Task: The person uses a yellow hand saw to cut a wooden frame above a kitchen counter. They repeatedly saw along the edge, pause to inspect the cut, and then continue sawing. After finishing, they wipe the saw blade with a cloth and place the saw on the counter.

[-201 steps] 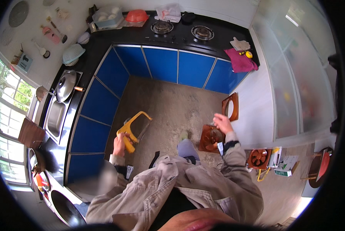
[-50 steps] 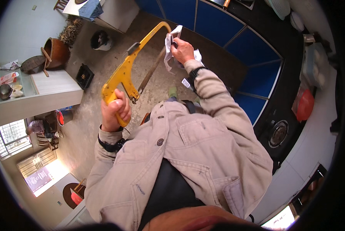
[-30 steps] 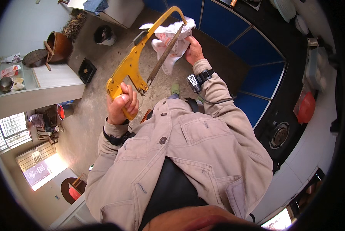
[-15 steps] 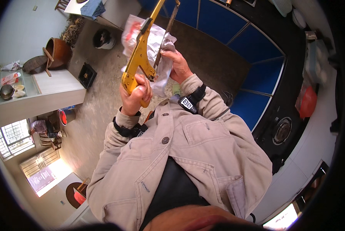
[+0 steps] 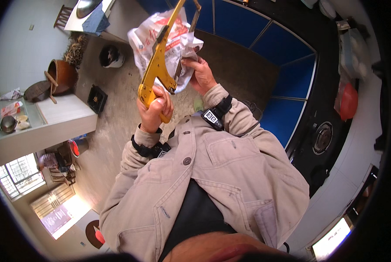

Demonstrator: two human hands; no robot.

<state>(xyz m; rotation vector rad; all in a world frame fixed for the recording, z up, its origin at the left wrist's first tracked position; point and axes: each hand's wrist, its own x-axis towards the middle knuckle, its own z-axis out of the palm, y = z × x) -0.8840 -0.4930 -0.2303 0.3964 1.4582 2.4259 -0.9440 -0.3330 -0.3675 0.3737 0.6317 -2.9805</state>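
Note:
My left hand (image 5: 153, 109) is closed around the handle of a yellow hacksaw (image 5: 158, 65), held up in front of my chest. The saw's frame points up and away, past the upper edge of the head view. Beside it, my right hand (image 5: 199, 75) is closed on a crumpled white plastic bag (image 5: 143, 37) with red print. The bag bunches behind and around the saw's blade, hiding part of it. My right fingertips are close against the blade; whether they also press on it I cannot tell.
On the right runs a black counter (image 5: 306, 126) with blue cabinet doors (image 5: 287, 78) and a gas burner (image 5: 323, 137). Left stand a pale cabinet (image 5: 68, 109), a brown pot (image 5: 64, 75), a black crate (image 5: 97, 99) and a bucket (image 5: 112, 56). A person (image 5: 58, 161) sits far left.
The bag has spread out and swung leftward behind the saw, showing more red print. Both hands keep their hold, and the room has shifted slightly in view.

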